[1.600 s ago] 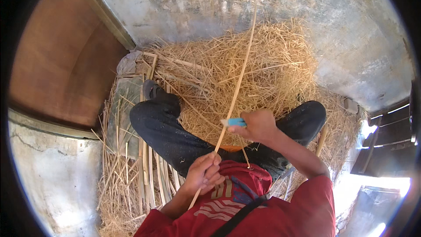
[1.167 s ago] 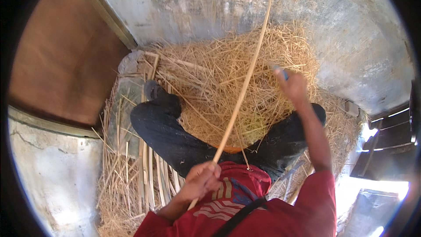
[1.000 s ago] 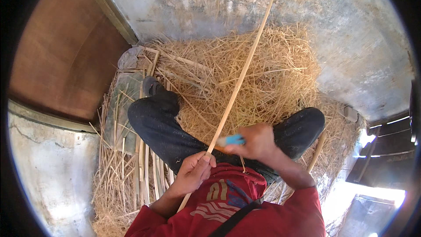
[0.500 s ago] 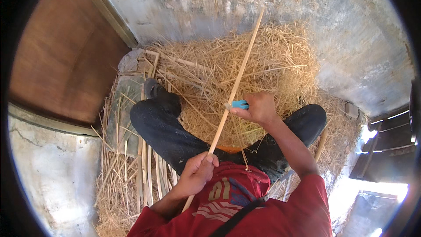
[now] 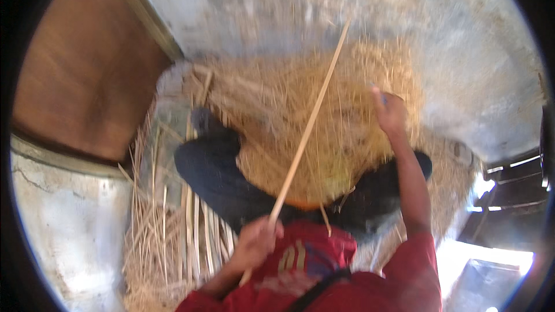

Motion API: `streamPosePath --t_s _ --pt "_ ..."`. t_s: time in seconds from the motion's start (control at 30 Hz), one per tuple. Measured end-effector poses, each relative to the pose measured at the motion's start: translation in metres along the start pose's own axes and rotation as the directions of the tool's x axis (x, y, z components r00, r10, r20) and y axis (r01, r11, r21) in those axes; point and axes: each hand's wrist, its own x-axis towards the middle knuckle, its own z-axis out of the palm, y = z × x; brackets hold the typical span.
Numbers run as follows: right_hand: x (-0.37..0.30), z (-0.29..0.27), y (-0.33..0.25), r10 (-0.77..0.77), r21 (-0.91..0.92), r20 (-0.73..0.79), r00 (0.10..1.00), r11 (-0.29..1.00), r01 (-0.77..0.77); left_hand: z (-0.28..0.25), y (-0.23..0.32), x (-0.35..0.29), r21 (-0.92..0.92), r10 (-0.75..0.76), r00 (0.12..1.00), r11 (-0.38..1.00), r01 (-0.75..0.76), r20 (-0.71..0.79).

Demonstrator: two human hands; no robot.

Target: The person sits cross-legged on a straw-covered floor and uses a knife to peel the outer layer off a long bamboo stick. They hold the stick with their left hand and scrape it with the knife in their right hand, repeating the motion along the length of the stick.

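Observation:
My left hand [image 5: 258,242] is closed round the lower part of a long, pale bamboo strip [image 5: 315,110]. The strip slants up and away from my lap over the heap of shavings, its far end near the wall. Out to the right, apart from the strip, my right hand [image 5: 392,114] is closed on a blue-handled knife [image 5: 384,99]. Motion blurs that hand, and only a bit of the blue handle shows; the blade cannot be made out clearly.
Straw-like shavings [image 5: 289,98] are heaped between my bent legs [image 5: 217,164] and the stained wall [image 5: 462,52]. Split strips [image 5: 193,231] lie at my left, near a brown wooden panel [image 5: 81,69]. Dark boards [image 5: 514,190] stand at the right.
My right hand with the knife has moved off the strip, up and to the right. A thin sliver now shows blurred above the strip's far end. The left hand stays on the strip, slightly lower.

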Motion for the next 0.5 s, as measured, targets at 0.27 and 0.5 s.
streamPosePath --t_s 0.27,0.5 --pt "-0.131 0.018 -0.08 -0.656 0.076 0.154 0.739 0.754 0.653 0.012 0.022 0.022 0.313 0.13 0.991 0.941 -0.132 0.028" --pt "-0.069 0.027 -0.061 -0.607 -0.06 -0.022 0.795 0.794 0.605 0.017 0.028 0.023 0.407 0.164 0.986 0.899 -0.161 0.028"
